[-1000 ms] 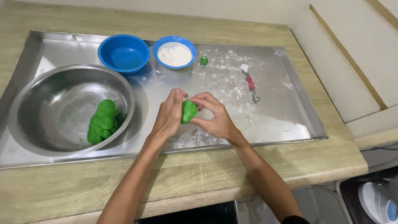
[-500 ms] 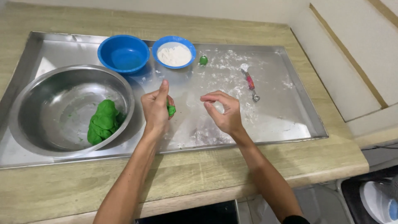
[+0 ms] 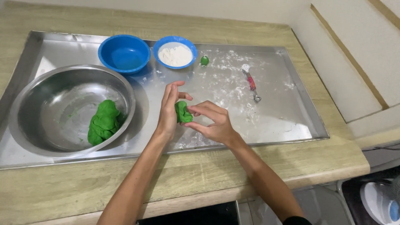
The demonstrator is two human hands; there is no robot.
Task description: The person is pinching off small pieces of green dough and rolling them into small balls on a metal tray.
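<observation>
Bright green dough piece [image 3: 182,111] sits over the silvery steel tray [image 3: 287,121], which is dusted white. Left of it, a shiny grey metal bowl [image 3: 37,112] holds a darker green dough lump [image 3: 103,122]. Behind it, two blue bowls: one plain blue [image 3: 124,53], one filled with white flour [image 3: 175,52]. To the right, a red-handled scoop [image 3: 251,84].

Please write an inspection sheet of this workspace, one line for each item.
Surface: steel tray dusted with flour, on a wooden counter.
Job's things: small green dough piece; dough lump in steel bowl.
Clutter: empty blue bowl, flour bowl, tiny green ball, red-handled tool.
Hands: left hand and right hand both on the small piece.
Cables: nothing seen.
Surroundings: pale wall panels.
</observation>
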